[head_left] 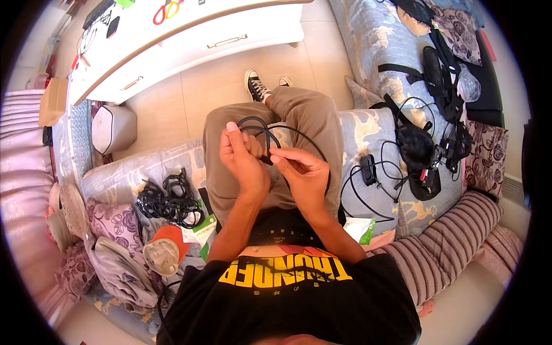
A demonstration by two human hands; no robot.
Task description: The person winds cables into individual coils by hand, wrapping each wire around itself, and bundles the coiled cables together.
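Note:
A black cable (305, 136) is looped between my hands above my lap. My left hand (244, 158) has its fingers curled round part of the loop, thumb pointing up. On the other side, my right hand (303, 175) pinches the cable between thumb and fingertips, close to the left fingers. One length of it arcs over my right knee and passes behind my right hand. A small dark part shows between the two hands, too covered to make out.
A tangled bundle of black cables (169, 201) lies on the sofa at my left, near an orange cap (167, 250). At my right are a black device with a cable (368, 169) and black straps and gear (417, 144). A white drawer table (195, 49) stands ahead.

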